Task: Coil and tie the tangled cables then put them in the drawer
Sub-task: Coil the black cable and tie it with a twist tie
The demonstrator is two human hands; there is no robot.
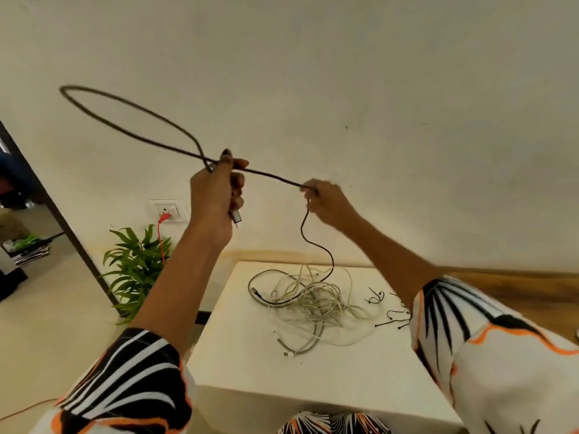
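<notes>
A single wide-angle head view looks forward and down from close above the white counter [360, 380], facing the far wall [344, 73], with both raised forearms reaching in from the near edge.

Your sleeves [501, 355] are cut off at the lower edge. Dark cable loop [125, 114], upper left: motion-blurred. Small black ties [388, 311], table right: partly hidden behind your right sleeve.

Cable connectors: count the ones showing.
4 visible: one under the left hand at, one in the tangled pile at, two at its near edge. Others may be hidden.
</notes>
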